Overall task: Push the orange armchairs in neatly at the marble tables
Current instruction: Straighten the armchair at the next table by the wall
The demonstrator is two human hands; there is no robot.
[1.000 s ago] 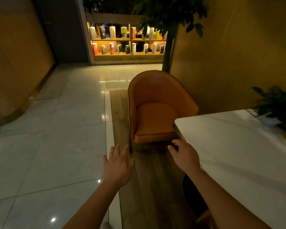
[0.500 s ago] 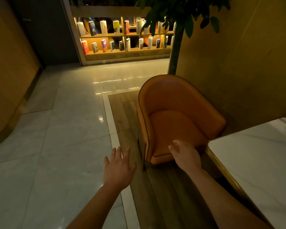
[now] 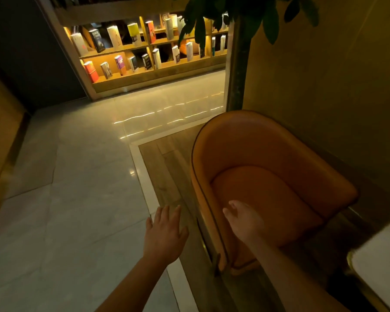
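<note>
An orange armchair (image 3: 263, 167) with a curved back stands on a wooden floor strip, close in front of me on the right. A corner of the white marble table (image 3: 378, 264) shows at the lower right edge, apart from the chair's seat front. My right hand (image 3: 243, 221) hovers open over the seat near the chair's left arm, holding nothing. My left hand (image 3: 164, 233) is open with fingers spread, just left of the chair's outer side, above the floor. I cannot tell whether either hand touches the chair.
A tree trunk (image 3: 236, 64) with dark leaves rises right behind the chair, next to a yellow wall (image 3: 324, 86). A lit bookshelf (image 3: 149, 52) stands across the glossy tiled floor (image 3: 65, 199). Dark panelling runs along the left.
The view has closed in on the armchair and swung left, so the table slid almost out of frame. Both hands stay open; the right one is now over the seat.
</note>
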